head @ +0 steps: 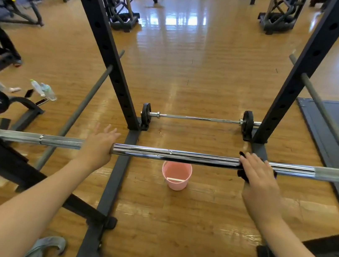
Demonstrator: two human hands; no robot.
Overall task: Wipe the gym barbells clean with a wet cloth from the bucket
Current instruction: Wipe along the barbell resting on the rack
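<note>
Here the barbell [173,155] lies across the rack [103,37], horizontal, in front of the person and above the wooden floor [194,77]. The left hand [100,144] rests on the bar near its left part, where the shiny middle section meets the rough grey section. Its fingers [109,131] are straight and spread, reaching over the bar; they do not close round it. The right hand [260,177] lies on the bar further right and presses a dark cloth [243,175] onto the metal. The cloth is wrapped partly round the bar; its edges show above and below the bar at the left side of the hand. The fingers of this hand curl over the top of the cloth, and I cannot tell how the thumb lies under the bar. The pink bucket [176,176] stands on the floor directly below the bar, between the two hands. A second barbell [198,117] with small black plates lies on the floor further away, between the two uprights of the rack. Two plastic bottles [42,90] stand on the floor at the left.
</note>
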